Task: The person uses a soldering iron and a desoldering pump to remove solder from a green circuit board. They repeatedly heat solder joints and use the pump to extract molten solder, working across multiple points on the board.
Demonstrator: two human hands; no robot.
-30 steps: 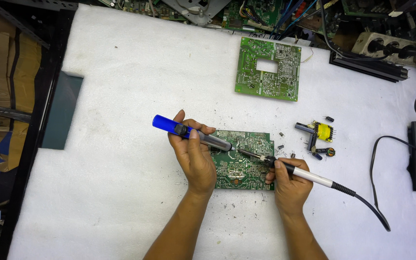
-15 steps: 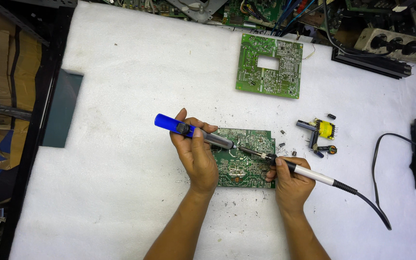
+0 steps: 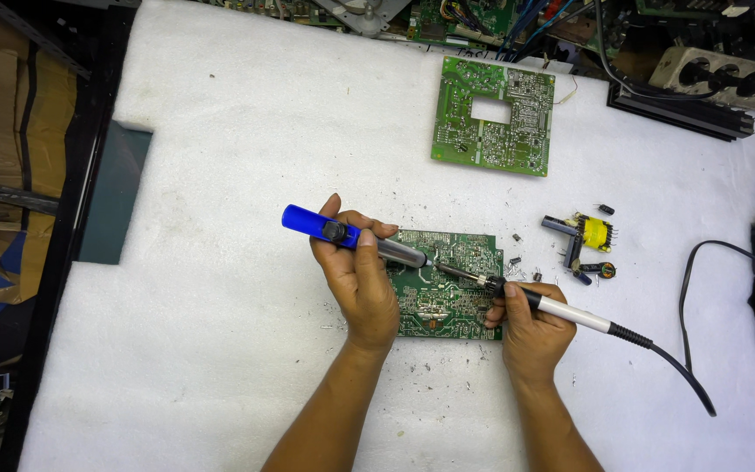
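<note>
Head view: left hand (image 3: 362, 281) clenched round a blue-and-grey desoldering pump (image 3: 353, 239), nozzle pointing toward 4 o'clock onto the green circuit board (image 3: 447, 284). Right hand (image 3: 530, 328) grasps a soldering iron (image 3: 545, 305) pen-style, tip aimed toward 10 o'clock, meeting the pump nozzle near the board's upper middle. Judgement: to do this well, keep the iron tip on one joint, pump nozzle just beside it and near upright, left palm pinning the board so it can't slide; keep the iron's cable (image 3: 683, 380) slack at 4 o'clock.

Board: green, rectangular, solder side up, dense with silver joints and traces, flat on the white foam mat (image 3: 220, 157), centre of frame, partly under both hands. Solder crumbs scattered around it. At 2 o'clock from it lies a yellow transformer (image 3: 594, 234); at 12 o'clock, well apart, a second green board (image 3: 493, 115) with a square cut-out.
</note>
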